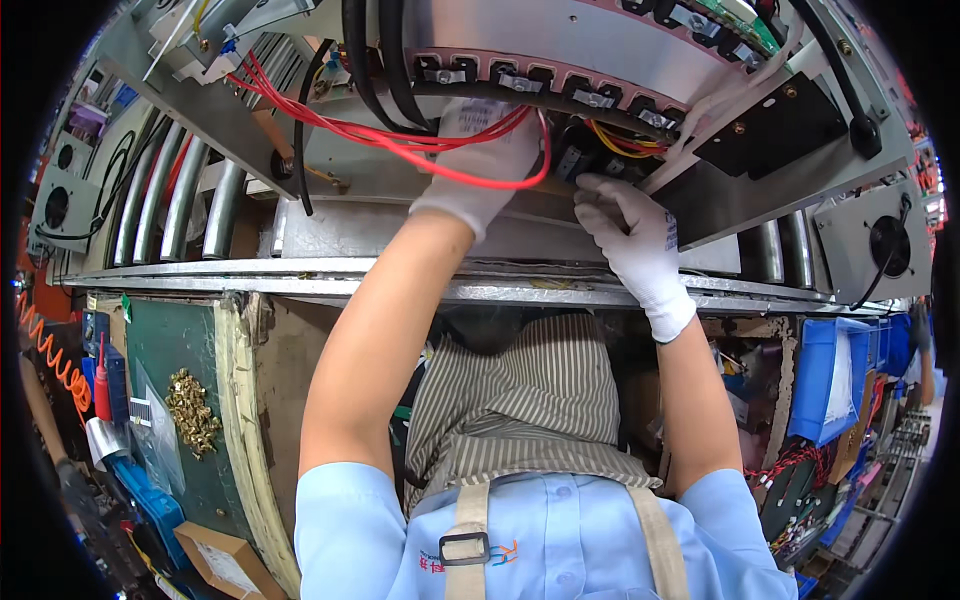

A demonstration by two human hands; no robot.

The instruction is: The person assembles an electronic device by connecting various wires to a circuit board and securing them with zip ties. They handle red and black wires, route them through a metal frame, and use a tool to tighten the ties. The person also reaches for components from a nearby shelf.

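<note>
My left hand (480, 150), in a white glove, reaches into a grey metal cabinet (350, 150) below a row of black terminal blocks (520, 78). Its fingers are hidden beneath that row. A bundle of red wires (400, 145) loops across the back of this glove. My right hand (632, 235), gloved too, is half curled beside a dark block-shaped part (575, 155) inside the cabinet. Its fingers are a little apart, with nothing visible between them. Yellow and red wires (625, 143) run just above the right fingertips.
The cabinet rests over a roller conveyor (185, 190) with a metal front rail (330, 280). Thick black cables (400, 65) hang down at the upper middle. Brass fittings (193, 412) lie on a green surface at left. A blue bin (828, 380) stands at right.
</note>
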